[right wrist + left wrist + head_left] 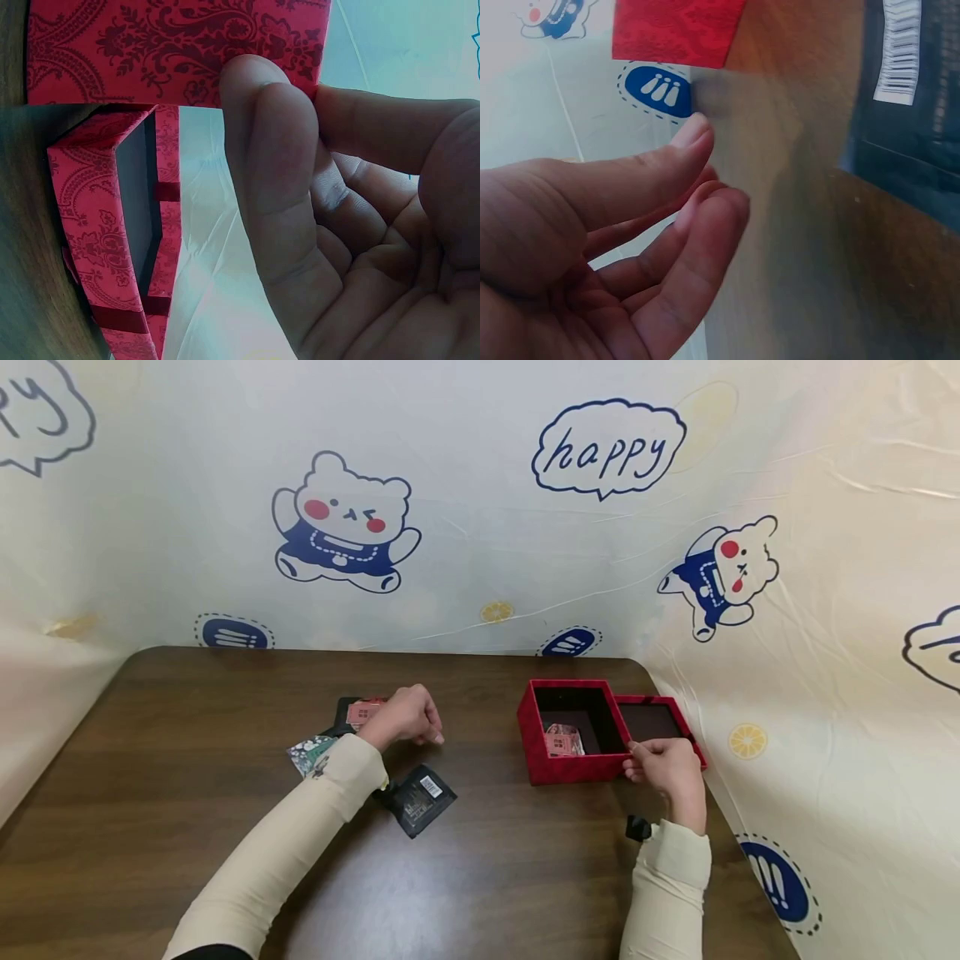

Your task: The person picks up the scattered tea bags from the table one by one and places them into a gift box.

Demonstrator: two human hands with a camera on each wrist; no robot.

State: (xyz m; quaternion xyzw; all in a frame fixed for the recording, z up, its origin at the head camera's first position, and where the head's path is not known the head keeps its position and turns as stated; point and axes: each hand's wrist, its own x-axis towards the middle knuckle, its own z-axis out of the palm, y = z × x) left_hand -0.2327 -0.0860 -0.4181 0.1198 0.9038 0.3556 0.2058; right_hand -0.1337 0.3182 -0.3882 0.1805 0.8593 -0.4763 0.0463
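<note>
A red patterned box stands uncovered at the right of the table, with a pink-labelled packet lying inside. My right hand pinches the near right corner of the box; in the right wrist view its thumb and fingertips meet the red box wall. My left hand hovers over the left group of packets, fingers loosely bent and holding nothing. Near it lie a black packet with a barcode label, a dark packet with a pink label and a green patterned packet, partly hidden by the sleeve.
The red lid, dark inside, lies hollow side up against the right side of the box, near the table's right edge. A brown wooden table carries everything. Printed cloth hangs behind and beside it.
</note>
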